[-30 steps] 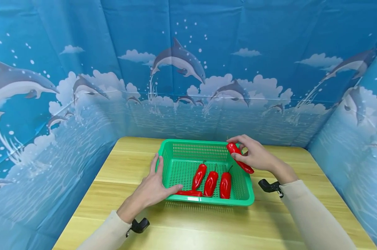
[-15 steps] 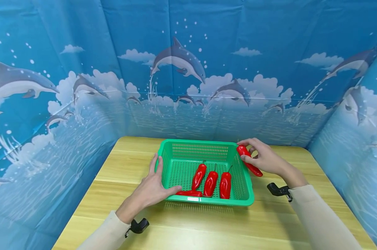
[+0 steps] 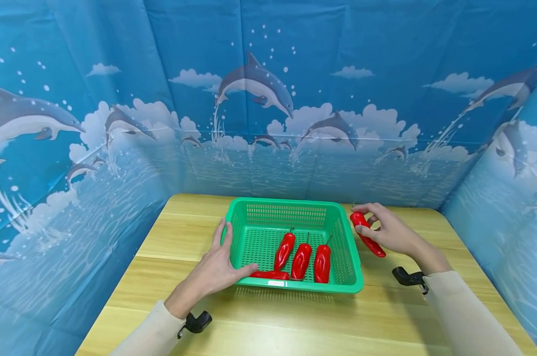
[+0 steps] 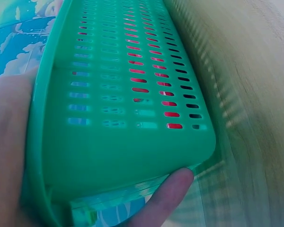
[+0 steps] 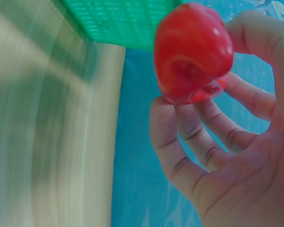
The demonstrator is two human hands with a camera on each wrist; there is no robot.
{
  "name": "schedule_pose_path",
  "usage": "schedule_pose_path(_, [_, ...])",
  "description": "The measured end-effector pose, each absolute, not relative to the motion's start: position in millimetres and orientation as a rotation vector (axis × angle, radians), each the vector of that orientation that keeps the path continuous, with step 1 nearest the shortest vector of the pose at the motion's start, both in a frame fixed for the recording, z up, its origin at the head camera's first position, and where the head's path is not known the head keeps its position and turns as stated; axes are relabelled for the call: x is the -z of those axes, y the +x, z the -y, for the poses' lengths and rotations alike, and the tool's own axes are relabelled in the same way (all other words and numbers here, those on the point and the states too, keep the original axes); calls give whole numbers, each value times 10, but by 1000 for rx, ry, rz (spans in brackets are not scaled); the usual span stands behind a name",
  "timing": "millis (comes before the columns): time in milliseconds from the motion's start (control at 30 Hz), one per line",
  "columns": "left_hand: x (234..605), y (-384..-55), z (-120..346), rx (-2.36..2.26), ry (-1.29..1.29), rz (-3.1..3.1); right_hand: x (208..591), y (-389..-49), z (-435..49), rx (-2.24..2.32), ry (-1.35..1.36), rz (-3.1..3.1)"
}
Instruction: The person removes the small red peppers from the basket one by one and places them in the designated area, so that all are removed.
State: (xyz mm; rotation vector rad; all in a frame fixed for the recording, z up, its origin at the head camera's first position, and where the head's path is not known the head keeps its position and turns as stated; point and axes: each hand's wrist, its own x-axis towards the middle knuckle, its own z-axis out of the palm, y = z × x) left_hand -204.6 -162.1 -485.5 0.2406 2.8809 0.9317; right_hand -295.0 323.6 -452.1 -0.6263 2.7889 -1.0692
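Note:
My right hand (image 3: 388,228) holds a red chili pepper (image 3: 369,241) by its stem half, thumb on one side and fingers on the other, just outside the right wall of the green plastic basket (image 3: 295,201). The right wrist view looks at the tip of this pepper (image 5: 194,52), with the table's edge past it. At the basket's front left corner my left hand (image 3: 215,267) grips the rim, its thumb over the front and its fingers along the left side. Inside, three peppers (image 3: 301,261) lie side by side, and another pepper (image 3: 270,275) lies along the front wall, partly hidden.
The basket stands on a light wooden table (image 3: 277,326). A blue dolphin-print curtain (image 3: 268,168) closes off the back and both sides. The table's rounded back right corner (image 3: 433,213) lies beyond the right hand.
My right hand has carried the pepper to the right and slightly nearer, from over the basket's right rim to outside it. The left hand and basket have stayed in place.

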Motion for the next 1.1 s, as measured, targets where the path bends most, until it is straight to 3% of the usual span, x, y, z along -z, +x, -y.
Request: schedule_pose_path(1100, [4903,-2032,1621,-968,247,-2920,4863,-2975,-3418,1029,-542,-2783])
